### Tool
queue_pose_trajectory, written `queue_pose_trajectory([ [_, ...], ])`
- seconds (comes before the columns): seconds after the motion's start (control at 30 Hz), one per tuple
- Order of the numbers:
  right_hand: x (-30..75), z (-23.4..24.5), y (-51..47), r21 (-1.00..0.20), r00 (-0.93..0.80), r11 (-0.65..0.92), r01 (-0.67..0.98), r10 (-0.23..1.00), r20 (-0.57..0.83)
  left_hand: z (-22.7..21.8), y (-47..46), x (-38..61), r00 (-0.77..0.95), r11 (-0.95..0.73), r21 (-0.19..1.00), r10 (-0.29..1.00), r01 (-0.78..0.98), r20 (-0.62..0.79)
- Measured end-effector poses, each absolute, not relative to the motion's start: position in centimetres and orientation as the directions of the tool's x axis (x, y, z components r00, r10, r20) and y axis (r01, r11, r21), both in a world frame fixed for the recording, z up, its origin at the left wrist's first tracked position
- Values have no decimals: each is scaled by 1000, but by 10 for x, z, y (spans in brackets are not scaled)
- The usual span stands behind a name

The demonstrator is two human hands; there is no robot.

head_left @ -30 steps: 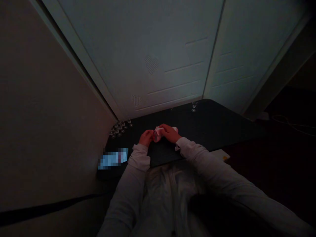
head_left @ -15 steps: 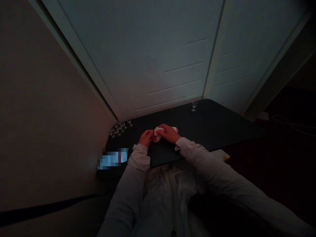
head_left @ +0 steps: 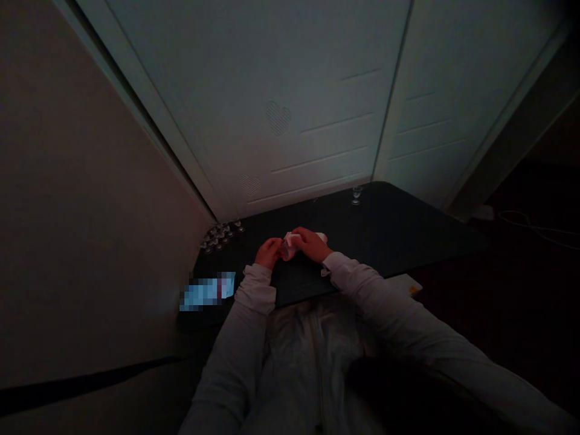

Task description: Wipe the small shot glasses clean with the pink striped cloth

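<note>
Over the dark table, my two hands meet at a bunched white cloth that looks pinkish in the dim light. My right hand is closed around the cloth. My left hand has its fingers pinched at the cloth's left end, on what looks like a small clear stemmed glass, mostly covered by cloth and fingers. One small stemmed glass stands upright near the table's back edge. Several similar glasses are grouped at the far left corner.
A lit phone-like screen, blurred out, lies at the table's left front. White panels with heart patterns rise behind the table, and a wall borders its left side. A pale object shows at the front edge beside my right sleeve.
Both hands stay in nearly the same place. The cloth between them has shifted slightly, and a little more of the clear glass shows by my left fingers.
</note>
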State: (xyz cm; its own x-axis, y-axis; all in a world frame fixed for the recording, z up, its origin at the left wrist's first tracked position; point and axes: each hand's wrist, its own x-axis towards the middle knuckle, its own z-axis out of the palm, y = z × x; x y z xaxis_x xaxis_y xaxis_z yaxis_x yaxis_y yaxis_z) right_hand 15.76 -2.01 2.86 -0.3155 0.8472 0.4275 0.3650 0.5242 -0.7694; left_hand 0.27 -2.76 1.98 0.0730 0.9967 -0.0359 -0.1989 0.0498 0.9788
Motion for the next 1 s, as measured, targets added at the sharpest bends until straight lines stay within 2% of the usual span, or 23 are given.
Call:
queue_pose_trajectory([
  [0.57, 158, 28, -22, -726, -385, 565, 392, 818, 428, 18, -26, 2, 31, 33, 978, 999, -207, -27],
  [0.8, 157, 30, -23, -739, -327, 544, 397, 836, 440, 19, -26, 3, 40, 44, 965, 999, -260, -35],
  [1.0, 156, 31, -23, -786, -272, 518, 339, 853, 445, 23, -28, 4, 3, 33, 942, 999, -333, -34],
])
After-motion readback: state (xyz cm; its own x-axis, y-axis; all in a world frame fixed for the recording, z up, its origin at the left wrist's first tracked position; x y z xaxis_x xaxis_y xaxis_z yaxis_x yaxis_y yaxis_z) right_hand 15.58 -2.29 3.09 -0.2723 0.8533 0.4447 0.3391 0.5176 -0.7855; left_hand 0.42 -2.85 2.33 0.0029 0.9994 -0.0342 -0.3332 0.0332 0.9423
